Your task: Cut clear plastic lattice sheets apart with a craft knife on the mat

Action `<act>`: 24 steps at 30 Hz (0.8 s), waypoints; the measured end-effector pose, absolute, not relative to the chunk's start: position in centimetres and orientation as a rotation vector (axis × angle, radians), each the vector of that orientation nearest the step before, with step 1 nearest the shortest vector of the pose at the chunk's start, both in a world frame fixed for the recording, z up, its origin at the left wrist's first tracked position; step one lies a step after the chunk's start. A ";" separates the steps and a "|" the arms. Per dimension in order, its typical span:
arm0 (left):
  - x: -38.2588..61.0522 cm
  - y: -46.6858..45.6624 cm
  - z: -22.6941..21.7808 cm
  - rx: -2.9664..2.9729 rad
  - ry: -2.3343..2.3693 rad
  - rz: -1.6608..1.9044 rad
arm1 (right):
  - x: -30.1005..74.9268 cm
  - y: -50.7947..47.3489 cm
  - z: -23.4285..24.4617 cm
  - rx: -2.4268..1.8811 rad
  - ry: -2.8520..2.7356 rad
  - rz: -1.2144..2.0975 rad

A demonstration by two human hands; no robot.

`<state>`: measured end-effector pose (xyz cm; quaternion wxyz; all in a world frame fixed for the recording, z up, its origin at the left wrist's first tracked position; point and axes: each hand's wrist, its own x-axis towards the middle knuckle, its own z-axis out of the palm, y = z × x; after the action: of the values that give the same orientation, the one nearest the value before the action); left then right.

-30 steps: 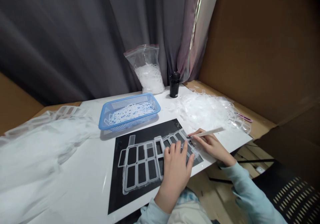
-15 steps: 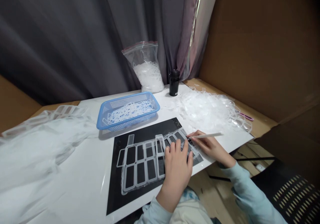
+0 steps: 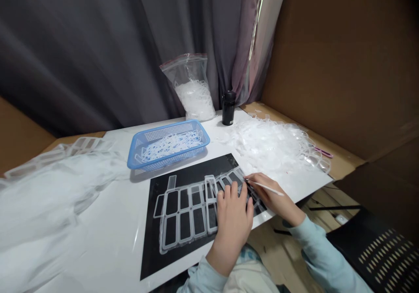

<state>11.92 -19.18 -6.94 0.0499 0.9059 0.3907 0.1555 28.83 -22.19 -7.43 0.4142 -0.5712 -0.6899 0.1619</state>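
Translucent grid sheet (image 3: 191, 208) lay on matte black mat (image 3: 157, 258), left hand (image 3: 233, 216) spread flat on it, right hand (image 3: 275, 195) pinched thin white stick (image 3: 266, 188), sheet's right end hidden.

Mat (image 3: 153, 253) black, on white table (image 3: 108, 232) nr front edge. Frame sheet (image 3: 183, 216) on it: milky clear, grid of rectangles. Thin stick (image 3: 266, 189) white. Basket (image 3: 135, 151) blue w/ mesh pattern; strips (image 3: 170, 143) inside white. Bottle (image 3: 228, 108) at back edge black. Bag (image 3: 191, 87) clear, red top strip. Sleeve (image 3: 314, 249) pale blue. Curtain (image 3: 98, 44) grey.
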 end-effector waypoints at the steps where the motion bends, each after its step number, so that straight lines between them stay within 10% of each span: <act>1: 11.9 -19.2 -7.0 2.758 1.190 0.472 | 28.9 -22.2 -7.3 -1.441 -1.716 0.413; 24: 11.9 -19.2 -7.5 2.782 1.209 0.516 | 28.1 -22.1 -7.7 -1.485 -1.549 0.410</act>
<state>11.87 -19.23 -7.51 0.0323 0.9037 0.3926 0.1676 28.11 -22.06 -7.66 0.4603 -0.6035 -0.6294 0.1668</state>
